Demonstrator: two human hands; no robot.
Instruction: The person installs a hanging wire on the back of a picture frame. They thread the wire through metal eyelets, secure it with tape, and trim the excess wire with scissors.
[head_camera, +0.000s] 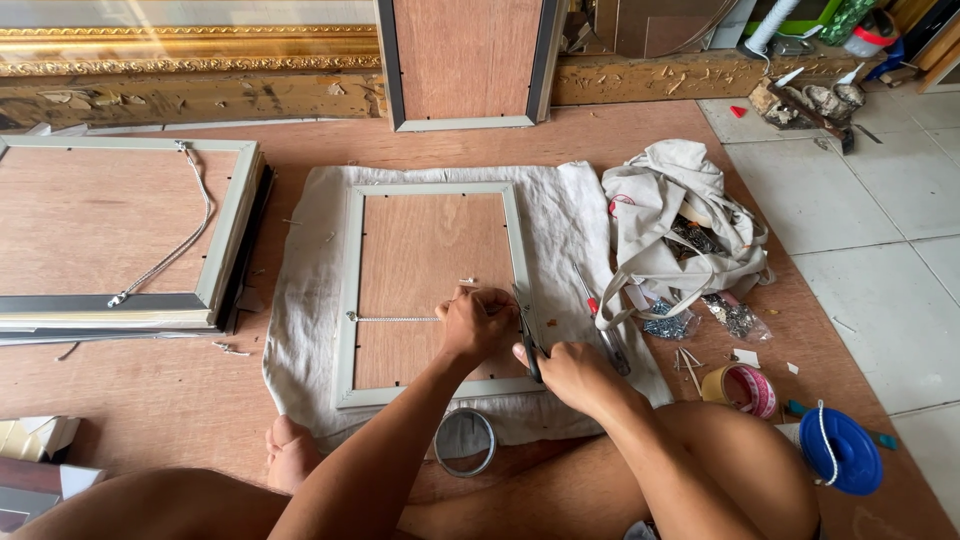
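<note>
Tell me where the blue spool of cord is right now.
In the head view, the blue spool sits on the floor at the lower right, beside the person's right knee and just right of the roll of tape.

Floor-level workspace, daylight, no lamps visible.
Brown plywood sheet (150, 390) covers the floor at left and centre; pale square floor tiles (880, 220) with dark grout lie at right. Along the far edge runs an ornate gilded moulding (190, 48) above a worn, chipped wooden beam (200, 98). Light is even and soft.
</note>
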